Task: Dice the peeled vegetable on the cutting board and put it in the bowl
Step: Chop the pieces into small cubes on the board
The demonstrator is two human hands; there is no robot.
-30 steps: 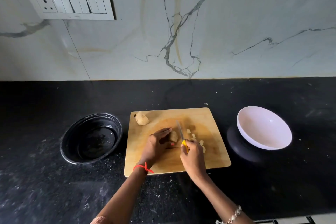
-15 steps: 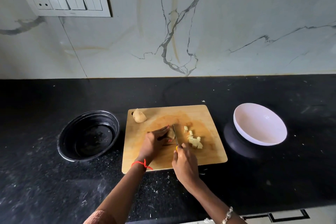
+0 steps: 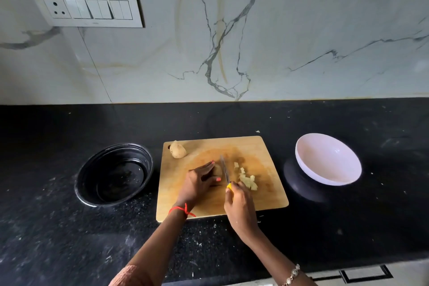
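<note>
Danger lies where the left hand (image 3: 197, 183) meets the blade. Its fingers curl over the small pale peeled vegetable piece (image 3: 217, 169) near the middle of the rectangular wooden cutting board (image 3: 267, 197) and pin it down, thumb tucked close. At the piece's 3 o'clock side stands the slim steel knife with a yellow handle (image 3: 224, 170), tip toward 12 o'clock, and the right hand (image 3: 240, 209) is wrapped tight round that handle. The piece is short, so a slip of the blade toward 9 o'clock would likely nick a nail. A rounded stub may also roll under pressure. Pale diced cubes (image 3: 247, 180) lie loose at the knife's 3 o'clock and could scatter off the board if swept carelessly.

At the board's 9 o'clock sits a round black ribbed container (image 3: 113, 175), well apart from the work. A brownish potato chunk (image 3: 177, 150) rests at the board's 11 o'clock corner. At 3 o'clock the round white bowl (image 3: 327, 160) appears tilted, with nothing visible inside. Only open black speckled counter (image 3: 69, 251) separates it from the board, so nothing blocks the transfer.
</note>
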